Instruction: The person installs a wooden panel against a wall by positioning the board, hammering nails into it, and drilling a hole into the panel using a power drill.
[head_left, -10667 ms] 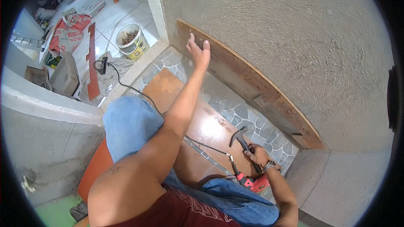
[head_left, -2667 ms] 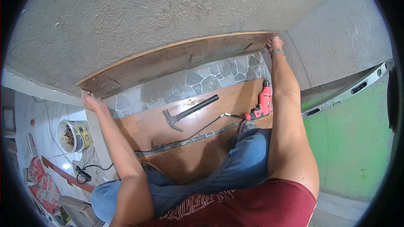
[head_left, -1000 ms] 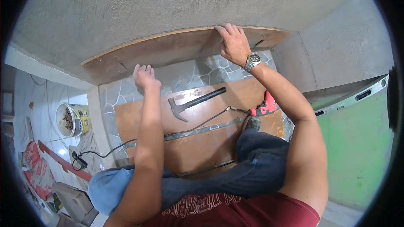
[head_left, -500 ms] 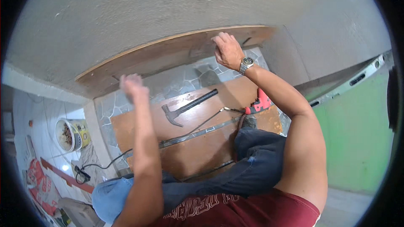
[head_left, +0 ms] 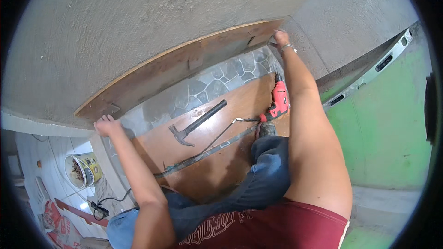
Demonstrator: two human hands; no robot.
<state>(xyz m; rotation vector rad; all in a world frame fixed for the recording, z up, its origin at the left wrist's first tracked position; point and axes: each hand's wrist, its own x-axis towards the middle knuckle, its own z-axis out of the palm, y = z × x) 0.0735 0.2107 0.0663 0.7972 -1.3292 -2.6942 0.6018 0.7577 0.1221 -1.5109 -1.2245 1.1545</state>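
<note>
A long brown wooden board (head_left: 175,69) with a pale top edge lies along the foot of the textured wall. My left hand (head_left: 107,126) is at its left end, fingers apart and touching or very near the lower edge. My right hand (head_left: 280,38) has its fingers curled round the board's right end. Below, on a flat brown panel (head_left: 161,143) over grey stone-pattern tiles (head_left: 230,71), lie a black-handled claw hammer (head_left: 196,124) and a red drill (head_left: 277,101) with its cord.
A long spirit level (head_left: 369,71) lies along the right side above a green surface (head_left: 383,138). At lower left are a doorway step (head_left: 104,154), a bucket (head_left: 83,170) of debris, a power cord with plug (head_left: 101,208), a red plank (head_left: 78,211) and red-and-white sacks (head_left: 57,228).
My right hand has moved from the board's middle to its right end. My left hand has moved leftward and down to the left end. The view has turned slightly.
</note>
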